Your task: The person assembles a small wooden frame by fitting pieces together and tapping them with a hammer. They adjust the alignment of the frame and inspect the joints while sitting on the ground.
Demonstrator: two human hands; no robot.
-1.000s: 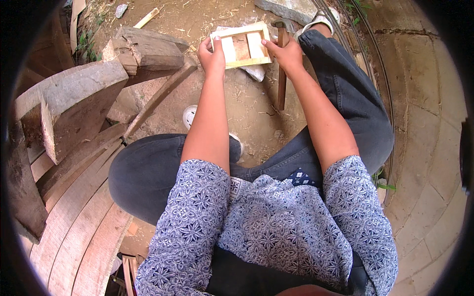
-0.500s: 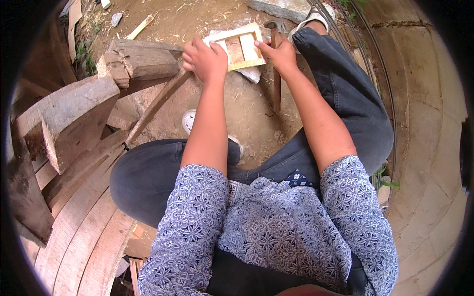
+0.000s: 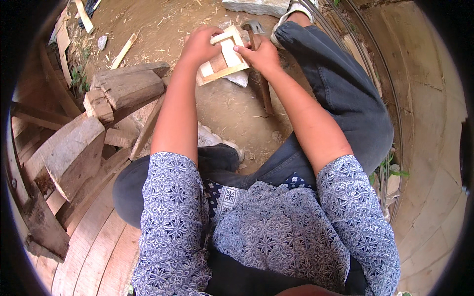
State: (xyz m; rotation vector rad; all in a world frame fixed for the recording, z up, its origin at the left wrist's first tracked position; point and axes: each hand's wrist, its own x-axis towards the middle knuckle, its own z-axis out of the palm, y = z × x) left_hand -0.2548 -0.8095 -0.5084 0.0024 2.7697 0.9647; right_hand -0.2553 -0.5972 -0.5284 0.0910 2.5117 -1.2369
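Note:
A small rectangular frame of pale wood strips (image 3: 217,75), with a slat across its inside, is between my hands, slanting up to the right. My left hand (image 3: 199,47) is closed on its far left side, fingers curled over the rail. At its right side my right hand (image 3: 262,54) grips it, thumb on top and the other fingers hidden. A whitish stone (image 3: 238,79) shows just under the frame. Right beside my right hand stands a claw hammer (image 3: 266,96), its metal head up and its wooden handle partly behind my fingers.
Rough timber blocks (image 3: 136,89) are stacked to the left, above wooden planks (image 3: 98,251). A thin wood strip (image 3: 123,51) lies on the dirt ground. A stone slab (image 3: 256,7) is at the far side. Long thin rods (image 3: 365,54) run past my right leg, beside a paved surface (image 3: 424,148).
The frame has turned so that its right end points more away from me. My left hand has shifted from its left end to the far side. The whole view has also shifted slightly.

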